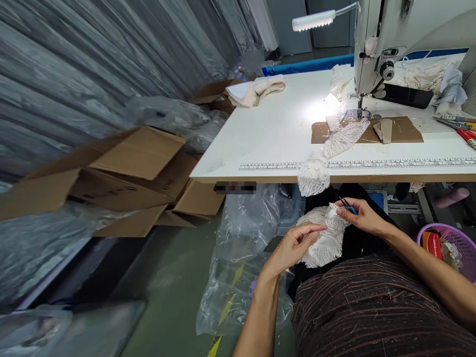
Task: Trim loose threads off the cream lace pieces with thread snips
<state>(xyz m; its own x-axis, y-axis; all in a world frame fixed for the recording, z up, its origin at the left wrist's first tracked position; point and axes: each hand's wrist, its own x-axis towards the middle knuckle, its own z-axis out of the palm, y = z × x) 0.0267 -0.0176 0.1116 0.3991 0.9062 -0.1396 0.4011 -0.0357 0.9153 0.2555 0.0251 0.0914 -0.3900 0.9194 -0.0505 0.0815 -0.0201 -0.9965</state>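
White lace (322,248) lies gathered over my lap, just below the table edge. My left hand (295,245) is closed on the lace, thumb and fingers pinched at its near side. At the far edge of the piece my right hand (359,215) pinches the lace too. A small tool with a blue handle and dark tips (348,206), which looks like thread snips, is tucked in that right hand. Another strip of lace (345,138) runs down from the sewing machine (366,54) and hangs over the table's front edge. Fingertips partly hide the gripped spots.
The white table (260,134) carries a printed ruler, a brown card (405,130), a black phone (403,95) and red-handled scissors (466,136). Open cardboard boxes (141,153) and plastic bags (245,228) stand left. A purple basket (442,228) is at right.
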